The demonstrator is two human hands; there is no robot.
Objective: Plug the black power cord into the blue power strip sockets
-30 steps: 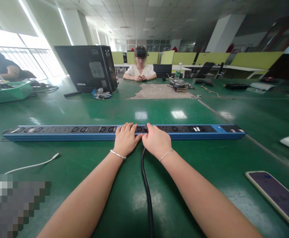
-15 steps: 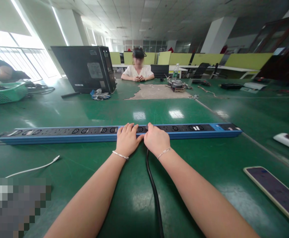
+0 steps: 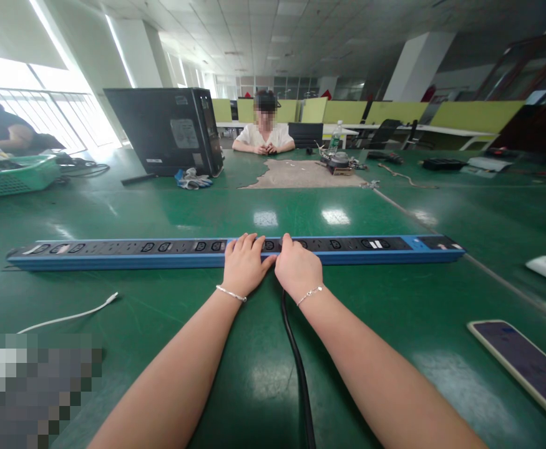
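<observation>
A long blue and black power strip (image 3: 113,255) with several sockets lies across the green table (image 3: 170,362). My left hand (image 3: 246,265) rests on the strip near its middle, fingers spread over the top face. Just right of it, my right hand (image 3: 297,268) is closed around the end of a black cable (image 3: 296,349) at the strip's sockets. The plug inside the fingers is mostly hidden. From beneath the right hand the cable runs down toward the front edge of the view.
A white cable (image 3: 71,318) lies front left, a phone (image 3: 525,368) front right. Behind stand a black computer case (image 3: 160,134), gloves (image 3: 193,179), a green basket (image 3: 20,178) and a bottle (image 3: 335,137). One person (image 3: 264,134) sits opposite, another at far left.
The whole view has shifted slightly, so things appear a little further right. Both hands keep their places on the strip.
</observation>
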